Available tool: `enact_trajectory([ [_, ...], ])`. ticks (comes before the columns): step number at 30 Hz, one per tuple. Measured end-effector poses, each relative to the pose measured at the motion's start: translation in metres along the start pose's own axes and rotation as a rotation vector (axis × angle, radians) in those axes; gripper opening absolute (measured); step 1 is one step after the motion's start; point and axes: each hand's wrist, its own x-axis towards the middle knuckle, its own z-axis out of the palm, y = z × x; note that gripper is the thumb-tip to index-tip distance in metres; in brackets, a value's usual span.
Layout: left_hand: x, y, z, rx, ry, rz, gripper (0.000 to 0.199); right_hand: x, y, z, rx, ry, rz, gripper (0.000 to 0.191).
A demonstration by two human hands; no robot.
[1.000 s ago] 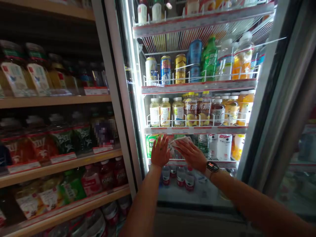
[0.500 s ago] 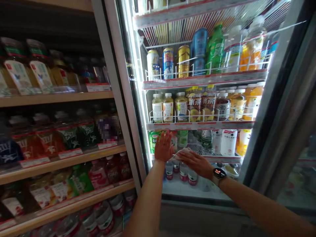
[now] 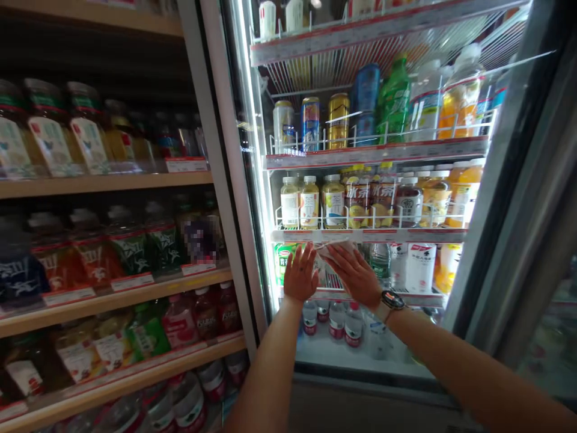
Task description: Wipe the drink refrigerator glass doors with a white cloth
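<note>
My left hand [image 3: 301,275] lies flat and spread against the glass door [image 3: 360,343] of a lit drinks fridge, holding nothing. To its right, my right hand [image 3: 354,275] presses a crumpled white cloth [image 3: 331,254] onto the same glass, with the cloth bunched beyond the fingertips. The two hands are close together but apart. A black smartwatch [image 3: 392,300] sits on my right wrist. Behind the glass stand bottled teas and juices [image 3: 333,201] on a wire shelf, just above both hands.
Wooden shelves [image 3: 99,184] to the left of the fridge hold rows of bottled drinks with red-and-white price labels. A grey metal door frame [image 3: 491,234] runs up the right side. Cans and green bottles fill the upper fridge shelf.
Both hands and the cloth have slid down the glass and back up. My right hand has turned from pointing left to pointing upward. The view has shifted slightly.
</note>
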Motion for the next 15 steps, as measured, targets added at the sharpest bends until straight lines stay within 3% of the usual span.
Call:
enact_trajectory([
  [9,-0.002,0.0,0.001,-0.044,-0.038,-0.019,0.068,-0.066,-0.031,0.022,0.039,-0.071,-0.053,0.065],
  [15,0.0,0.0,-0.001,-0.023,-0.014,-0.006,0.068,-0.098,-0.037,0.021,0.024,-0.135,-0.139,0.063],
])
